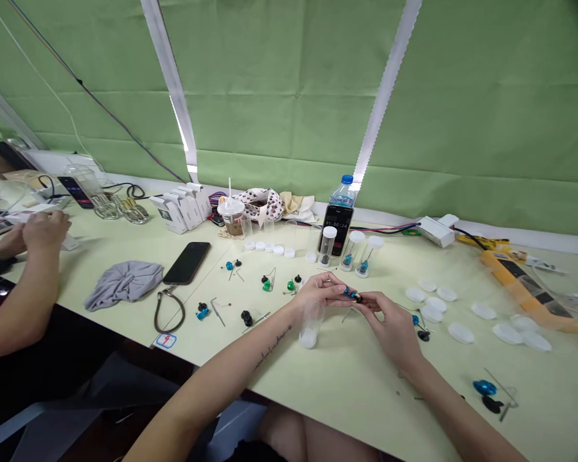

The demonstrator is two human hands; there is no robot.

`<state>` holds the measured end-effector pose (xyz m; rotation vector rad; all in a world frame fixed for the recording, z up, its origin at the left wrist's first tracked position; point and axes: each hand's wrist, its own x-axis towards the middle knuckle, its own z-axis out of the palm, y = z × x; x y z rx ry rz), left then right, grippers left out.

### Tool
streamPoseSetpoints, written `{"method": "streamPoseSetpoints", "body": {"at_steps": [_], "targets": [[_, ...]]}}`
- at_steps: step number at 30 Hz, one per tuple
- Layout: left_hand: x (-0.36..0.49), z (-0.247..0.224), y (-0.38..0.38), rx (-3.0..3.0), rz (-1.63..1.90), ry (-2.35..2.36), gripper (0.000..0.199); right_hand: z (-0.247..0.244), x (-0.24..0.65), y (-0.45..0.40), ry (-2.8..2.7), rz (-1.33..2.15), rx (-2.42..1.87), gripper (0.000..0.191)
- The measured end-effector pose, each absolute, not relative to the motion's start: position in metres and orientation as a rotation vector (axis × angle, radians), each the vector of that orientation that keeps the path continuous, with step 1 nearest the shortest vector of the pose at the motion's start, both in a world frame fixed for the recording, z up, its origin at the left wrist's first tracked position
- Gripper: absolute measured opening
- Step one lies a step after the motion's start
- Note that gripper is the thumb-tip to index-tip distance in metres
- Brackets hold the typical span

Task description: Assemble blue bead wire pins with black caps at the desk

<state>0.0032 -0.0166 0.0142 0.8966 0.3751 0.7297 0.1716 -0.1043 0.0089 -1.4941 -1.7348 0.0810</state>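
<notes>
My left hand [318,294] and my right hand [389,322] meet above the table, fingers closed around a small blue-and-black part [350,293]. Its exact kind is too small to make out. Just under my left hand stands a clear tube with a white cap [309,338] at its lower end. To the right of my right hand lies a loose black piece [423,335] beside a small blue one. Sets of coloured pieces and thin bent metal keys are spread left of my hands, among them a green piece [266,285] and a blue piece [202,314].
Capped tubes [327,247] stand before an upright phone [336,224] and a bottle [343,190]. White discs [433,312] and an orange device [530,292] lie right. Left are a flat phone [187,262], a grey cloth [124,284] and another person's arm [36,289].
</notes>
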Motion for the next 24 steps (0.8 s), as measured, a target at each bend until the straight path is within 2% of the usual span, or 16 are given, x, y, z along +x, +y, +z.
{"method": "streamPoseSetpoints", "body": {"at_steps": [14, 24], "targets": [[0.0024, 0.006, -0.0143, 0.929, 0.685, 0.339, 0.037, 0.0084, 0.1728, -0.1112, -1.67, 0.233, -1.556, 0.035], [0.0034, 0.0058, -0.014, 0.91, 0.73, 0.341, 0.033, 0.0074, 0.1751, -0.1093, -1.645, 0.212, -1.571, 0.041]]}}
